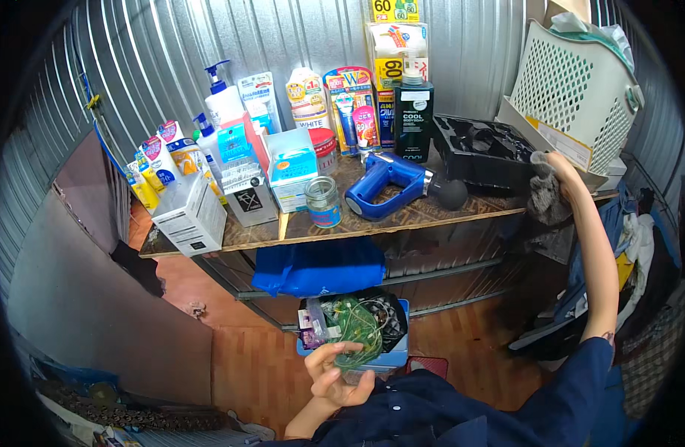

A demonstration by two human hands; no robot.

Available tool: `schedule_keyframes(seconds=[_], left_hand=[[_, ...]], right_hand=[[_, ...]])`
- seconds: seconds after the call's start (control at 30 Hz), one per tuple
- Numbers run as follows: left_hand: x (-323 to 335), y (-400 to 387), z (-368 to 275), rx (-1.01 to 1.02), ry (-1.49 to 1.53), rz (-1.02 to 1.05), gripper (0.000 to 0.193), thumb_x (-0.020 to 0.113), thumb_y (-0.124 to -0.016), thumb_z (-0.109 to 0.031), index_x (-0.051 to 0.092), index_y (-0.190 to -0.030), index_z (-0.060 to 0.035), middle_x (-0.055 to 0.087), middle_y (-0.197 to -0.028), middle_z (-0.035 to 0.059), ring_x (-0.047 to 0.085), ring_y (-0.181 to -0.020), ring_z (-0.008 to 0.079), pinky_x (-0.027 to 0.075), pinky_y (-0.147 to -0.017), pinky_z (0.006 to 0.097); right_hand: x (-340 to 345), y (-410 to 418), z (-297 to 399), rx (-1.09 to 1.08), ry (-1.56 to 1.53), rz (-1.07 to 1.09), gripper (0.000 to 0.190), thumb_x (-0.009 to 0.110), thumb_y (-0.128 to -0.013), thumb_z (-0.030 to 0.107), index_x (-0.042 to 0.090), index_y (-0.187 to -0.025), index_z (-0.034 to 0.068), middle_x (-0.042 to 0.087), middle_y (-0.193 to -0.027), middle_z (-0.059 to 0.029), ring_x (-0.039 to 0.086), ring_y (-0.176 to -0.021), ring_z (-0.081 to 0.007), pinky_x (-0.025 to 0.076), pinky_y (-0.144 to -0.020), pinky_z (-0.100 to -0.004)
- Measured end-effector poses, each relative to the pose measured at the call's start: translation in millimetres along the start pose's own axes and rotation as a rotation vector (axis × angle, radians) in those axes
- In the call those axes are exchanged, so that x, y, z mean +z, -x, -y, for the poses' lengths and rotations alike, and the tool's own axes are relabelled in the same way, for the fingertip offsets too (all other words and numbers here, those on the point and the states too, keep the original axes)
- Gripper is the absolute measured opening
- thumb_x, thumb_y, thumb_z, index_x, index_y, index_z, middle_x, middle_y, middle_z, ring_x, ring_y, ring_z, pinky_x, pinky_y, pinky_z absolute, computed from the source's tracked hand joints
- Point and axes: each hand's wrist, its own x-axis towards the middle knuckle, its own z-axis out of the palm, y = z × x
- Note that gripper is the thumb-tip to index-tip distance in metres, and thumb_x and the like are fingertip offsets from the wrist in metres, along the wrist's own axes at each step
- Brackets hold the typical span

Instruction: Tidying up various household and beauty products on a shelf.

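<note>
My right hand (561,170) grips a grey cloth (548,196) at the right end of a wooden shelf board (300,228). The cloth hangs over the board's front edge, beside a shallow black tray or box (476,177) with dark plastic in it. In front of my body, my left hand (338,375) is raised with its fingers apart, holding nothing. Lying on the board are a blue massage gun (384,187) with a round black head and, to its left, an open glass jar (323,204). Behind the gun stands a dark body soap bottle (414,120).
Cartons (191,215), pump bottles (222,98) and tubes crowd the board's left side. A white perforated basket (563,92) stands at back right. Below hang a blue bag (320,268) and a blue container (402,324) with tangled cables. Clothes (638,246) hang at right.
</note>
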Motion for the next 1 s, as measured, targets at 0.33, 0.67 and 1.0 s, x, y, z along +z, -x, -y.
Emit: schedule_keyframes(seconds=[0.33, 0.67, 1.0], left_hand=[[8, -43, 19, -0.020, -0.299, 0.277, 0.042, 0.065, -0.069, -0.009, 0.047, -0.107, -0.0055, 0.043, -0.107, 0.0183, 0.054, -0.086, 0.0301, 0.046, -0.072, 0.0376], [80, -137, 76, 0.041, -0.659, 0.458, 0.042, 0.065, -0.072, -0.018, 0.051, -0.108, -0.0011, 0.046, -0.111, 0.0167, 0.044, -0.104, 0.0347, 0.036, -0.090, 0.0432], [109, -147, 123, 0.050, -0.851, 0.492, 0.028, 0.065, -0.072, -0.016, 0.056, -0.094, -0.0008, 0.057, -0.075, 0.0096, 0.053, -0.075, 0.0257, 0.036, -0.076, 0.0381]], right_hand=[[69, 50, 11, -0.839, 0.443, -0.508, 0.039, 0.065, -0.077, 0.024, 0.056, -0.110, 0.005, 0.059, -0.106, -0.0169, 0.054, -0.104, -0.0315, 0.041, -0.086, -0.0344], [85, 27, 7, -0.784, 0.734, -0.313, 0.026, 0.070, -0.068, 0.019, 0.061, -0.089, 0.006, 0.058, -0.083, -0.0097, 0.058, -0.079, -0.0325, 0.046, -0.067, -0.0406], [78, 13, 0, -0.923, 0.485, -0.527, 0.024, 0.065, -0.077, 0.020, 0.053, -0.090, 0.005, 0.053, -0.087, -0.0112, 0.056, -0.074, -0.0327, 0.045, -0.065, -0.0400]])
